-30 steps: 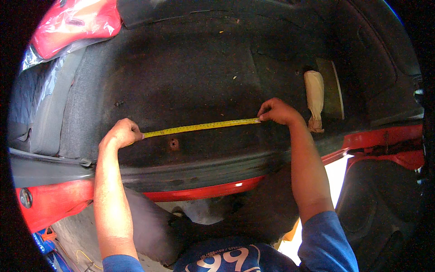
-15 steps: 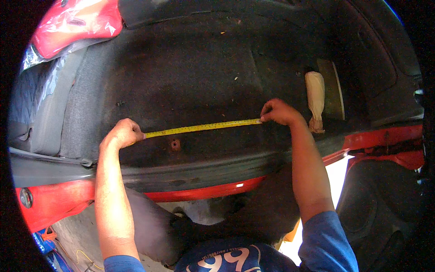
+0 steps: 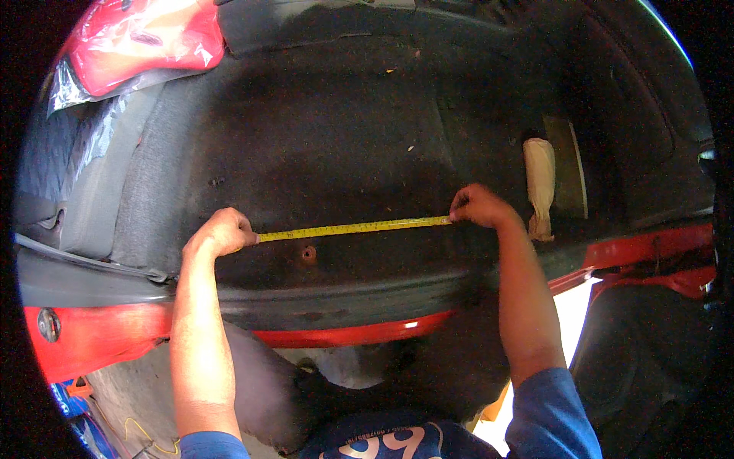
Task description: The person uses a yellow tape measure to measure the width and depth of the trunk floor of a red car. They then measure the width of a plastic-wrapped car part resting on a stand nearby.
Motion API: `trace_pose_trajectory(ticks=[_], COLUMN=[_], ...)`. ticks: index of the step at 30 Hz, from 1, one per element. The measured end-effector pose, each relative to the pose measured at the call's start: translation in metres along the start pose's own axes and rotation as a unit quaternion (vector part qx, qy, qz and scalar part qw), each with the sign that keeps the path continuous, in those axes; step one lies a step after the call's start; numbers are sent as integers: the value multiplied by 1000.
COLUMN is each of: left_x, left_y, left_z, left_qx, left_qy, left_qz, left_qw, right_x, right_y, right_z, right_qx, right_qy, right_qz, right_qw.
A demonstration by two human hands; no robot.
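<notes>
A yellow measuring tape [image 3: 352, 228] runs straight between my two hands, low over the dark carpet [image 3: 321, 145] of a car's cargo floor. Its left end is pinched by my left hand [image 3: 224, 232], thumb and fingertips pressed together. My right hand [image 3: 482, 206] grips the other end between finger and thumb. Just below the tape, nearer my left hand, a round rusty fitting [image 3: 308, 254] shows in the carpet. Whether the tape touches the carpet I cannot tell.
Right of my right hand lies a tan wrapped bundle [image 3: 540, 180] beside a flat dark panel [image 3: 567, 168]. A red plastic-wrapped part [image 3: 145, 42] rests at the far left. A dark sill [image 3: 359, 294] and red body edge [image 3: 352, 332] cross in front of me.
The whole scene has shifted slightly right and down in view. Both hands still hold the tape stretched, at about the same place over the carpet.
</notes>
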State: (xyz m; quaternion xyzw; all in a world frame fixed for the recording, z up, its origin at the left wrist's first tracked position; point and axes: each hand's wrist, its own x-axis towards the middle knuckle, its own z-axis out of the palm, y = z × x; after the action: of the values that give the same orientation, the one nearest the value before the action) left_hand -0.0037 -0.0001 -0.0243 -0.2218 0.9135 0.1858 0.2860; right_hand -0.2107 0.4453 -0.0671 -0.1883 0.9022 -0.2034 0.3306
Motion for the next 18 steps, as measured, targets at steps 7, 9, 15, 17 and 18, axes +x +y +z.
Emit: trace_pose_trajectory(ticks=[7, 9, 15, 17, 18], left_x=[0, 0, 1, 1, 1], left_y=[1, 1, 1, 1, 1], left_z=[-1, -1, -1, 0, 0], left_qx=[-10, -7, 1, 0, -2], left_qy=[-10, -11, -11, -14, -15], left_qz=[0, 1, 0, -3, 0], left_qw=[1000, 1000, 1000, 1000, 1000], right_x=[-2, -3, -2, 0, 0], right_y=[-1, -3, -1, 2, 3], right_z=[1, 1, 0, 1, 2], right_qx=[16, 13, 12, 20, 20], right_qy=[7, 6, -9, -9, -5], right_qz=[-2, 6, 7, -3, -2], right_qw=[1000, 1000, 1000, 1000, 1000])
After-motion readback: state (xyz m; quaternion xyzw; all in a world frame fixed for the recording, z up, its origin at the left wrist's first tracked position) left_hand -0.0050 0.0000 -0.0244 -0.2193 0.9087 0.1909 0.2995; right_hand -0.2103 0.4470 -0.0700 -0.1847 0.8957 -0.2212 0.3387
